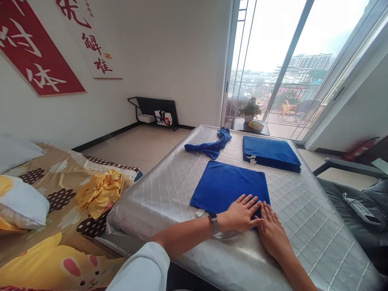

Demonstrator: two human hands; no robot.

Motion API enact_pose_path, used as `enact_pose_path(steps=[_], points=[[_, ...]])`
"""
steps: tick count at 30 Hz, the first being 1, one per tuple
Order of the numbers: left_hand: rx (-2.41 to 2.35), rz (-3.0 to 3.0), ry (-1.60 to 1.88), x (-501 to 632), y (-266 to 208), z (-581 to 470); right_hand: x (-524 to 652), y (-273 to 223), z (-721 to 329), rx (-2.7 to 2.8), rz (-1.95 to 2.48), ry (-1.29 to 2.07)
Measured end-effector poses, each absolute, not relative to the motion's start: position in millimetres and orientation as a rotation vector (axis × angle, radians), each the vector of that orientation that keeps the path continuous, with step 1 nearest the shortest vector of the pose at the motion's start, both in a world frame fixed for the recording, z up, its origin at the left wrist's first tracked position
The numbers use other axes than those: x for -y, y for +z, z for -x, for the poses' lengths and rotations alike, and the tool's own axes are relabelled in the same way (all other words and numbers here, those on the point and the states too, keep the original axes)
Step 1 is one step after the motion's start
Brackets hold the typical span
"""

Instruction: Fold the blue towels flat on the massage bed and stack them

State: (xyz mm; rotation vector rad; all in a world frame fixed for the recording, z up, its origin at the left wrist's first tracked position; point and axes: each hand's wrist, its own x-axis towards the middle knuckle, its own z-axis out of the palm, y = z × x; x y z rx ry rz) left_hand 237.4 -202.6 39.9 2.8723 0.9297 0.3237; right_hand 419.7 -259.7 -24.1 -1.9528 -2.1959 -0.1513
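A blue cloth [228, 184] lies spread flat on the silver quilted table cover [169, 202]. My left hand [244, 212] rests palm down on its near right part, fingers stretched out. Against the cloth's near right corner, my right hand [274, 230] lies flat with fingers straight, touching the left hand's thumb area. The hands hide that corner. A small white tag [200, 212] sticks out at the near left edge. Beyond, to the right, is a neat stack of blue cloths [271, 152]; a crumpled blue cloth [210, 146] lies at the far left.
Left of the table is a bed with a patterned cover [60, 194] and a bundled yellow cloth [101, 192]. To the right stands a black chair [342, 194] with a power strip [362, 209] on it. A potted plant [251, 108] stands by the glass door.
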Motion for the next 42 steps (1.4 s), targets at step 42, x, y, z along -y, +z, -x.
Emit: enact_pose_path(steps=[42], points=[[-1.185,-2.79,0.34,168.8,52.9,-213.6,172.6,-2.9,-419.8,2.135,2.137,-0.094]])
